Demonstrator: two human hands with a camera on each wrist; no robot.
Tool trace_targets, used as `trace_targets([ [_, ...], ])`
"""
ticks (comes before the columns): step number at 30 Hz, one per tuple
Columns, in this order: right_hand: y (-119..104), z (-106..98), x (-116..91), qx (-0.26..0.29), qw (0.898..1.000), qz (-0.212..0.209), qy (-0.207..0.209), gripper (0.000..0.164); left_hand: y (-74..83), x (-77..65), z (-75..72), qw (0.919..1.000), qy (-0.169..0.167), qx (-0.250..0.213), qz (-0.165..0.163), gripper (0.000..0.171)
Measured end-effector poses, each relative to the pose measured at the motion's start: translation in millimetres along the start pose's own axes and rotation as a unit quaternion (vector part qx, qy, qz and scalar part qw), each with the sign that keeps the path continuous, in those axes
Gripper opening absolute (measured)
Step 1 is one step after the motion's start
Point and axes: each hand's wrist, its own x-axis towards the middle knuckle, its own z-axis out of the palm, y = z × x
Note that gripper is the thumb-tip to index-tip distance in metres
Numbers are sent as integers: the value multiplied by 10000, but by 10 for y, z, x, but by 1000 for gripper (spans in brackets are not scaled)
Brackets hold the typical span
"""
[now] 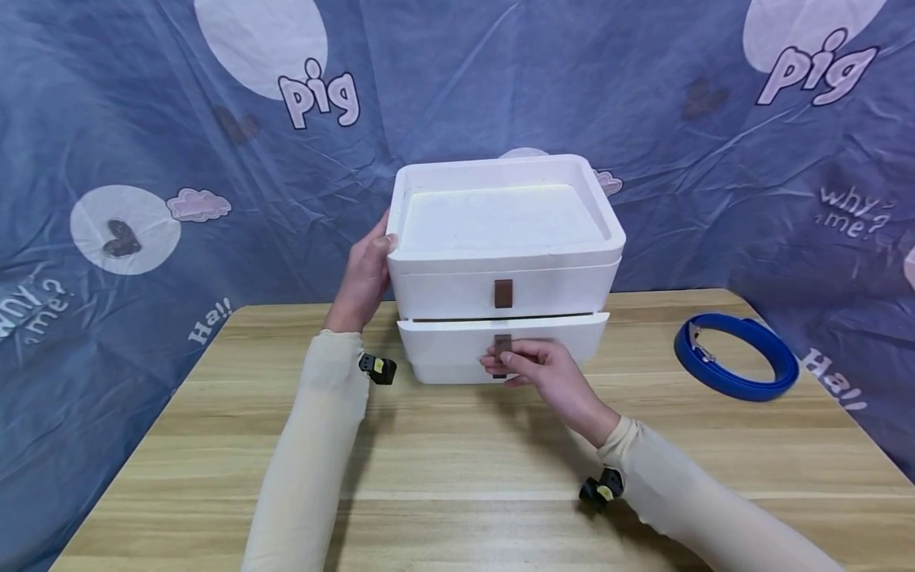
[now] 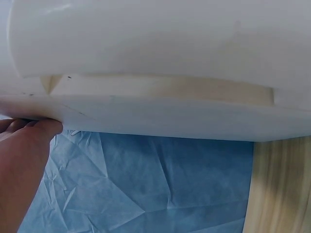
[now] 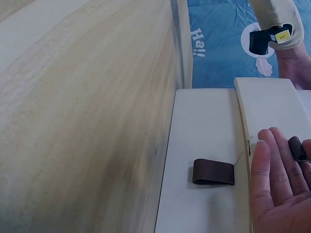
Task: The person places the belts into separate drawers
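A white storage box (image 1: 500, 256) with stacked drawers stands on the table. Its middle drawer (image 1: 443, 338) juts out a little, leaving a thin dark gap under the top drawer (image 1: 443, 295). My right hand (image 1: 554, 377) pinches that drawer's brown pull tab (image 3: 297, 149) between thumb and fingers. Below it, the bottom drawer's brown tab (image 3: 214, 172) shows in the right wrist view. My left hand (image 1: 364, 274) grips the box's upper left side, thumb at the rim; in the left wrist view the fingers (image 2: 48, 127) press against the white wall, partly out of sight.
A coiled blue belt (image 1: 736, 389) with a metal buckle lies on the right of the wooden table (image 1: 457, 492). A shallow tray (image 1: 500, 218) forms the box's top. Blue printed cloth (image 1: 457, 79) hangs behind and beside the table.
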Motion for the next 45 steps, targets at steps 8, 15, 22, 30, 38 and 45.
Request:
trace_targets([
  [8,8,4,38,112,9999,9,46,29,16,-11,-5,9999,45,50,-97,70],
  [15,9,6,51,78,9999,9,76,28,-2,2,-21,9999,-46,59,-71,68],
  [22,13,6,76,84,9999,-12,53,28,1,-1,-16,10000,-47,38,8,67],
  [30,29,-2,101,79,9999,-26,96,28,4,0,-13,10000,-16,18,1,68],
  [38,49,-20,129,21,9999,-10,118,29,-7,6,-11,9999,-68,-51,54,67],
  [45,37,-41,143,-24,9999,-1,132,29,12,-3,1,10000,-41,63,7,66],
])
